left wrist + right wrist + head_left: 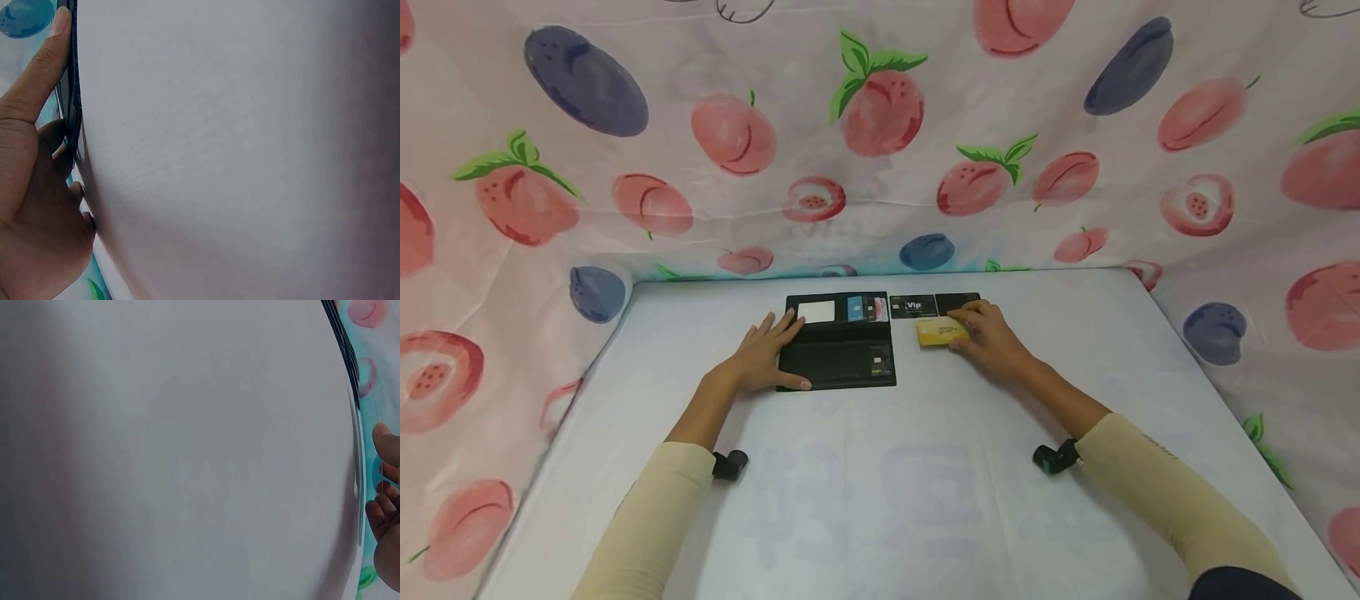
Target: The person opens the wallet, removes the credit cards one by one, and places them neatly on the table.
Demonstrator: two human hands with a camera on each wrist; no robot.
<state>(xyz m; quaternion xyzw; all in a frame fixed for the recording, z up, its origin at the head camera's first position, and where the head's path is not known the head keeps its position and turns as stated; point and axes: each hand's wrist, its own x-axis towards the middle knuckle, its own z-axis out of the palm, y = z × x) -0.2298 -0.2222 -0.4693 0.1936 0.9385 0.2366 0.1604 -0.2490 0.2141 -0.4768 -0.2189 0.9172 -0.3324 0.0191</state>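
A black wallet [835, 367] lies unfolded on the table. My left hand [758, 354] rests on its left edge, fingers spread over the top and thumb on the lower half. In the left wrist view the thumb presses the wallet's edge [72, 81]. My right hand [994, 337] pinches a yellow card [940, 332] by its right end, just right of the wallet. Behind it lie a black "Vip" card [912, 307] and another dark card [953, 302], side by side. In the right wrist view the yellow card shows only as a thin edge at the fingertips.
The wallet's upper half holds a white panel [816, 312], a blue card [854, 308] and a pinkish card [881, 310]; a dark card [879, 360] sits in the lower half. A white cloth [880, 500] covers the table, and a fruit-print curtain [820, 125] hangs behind.
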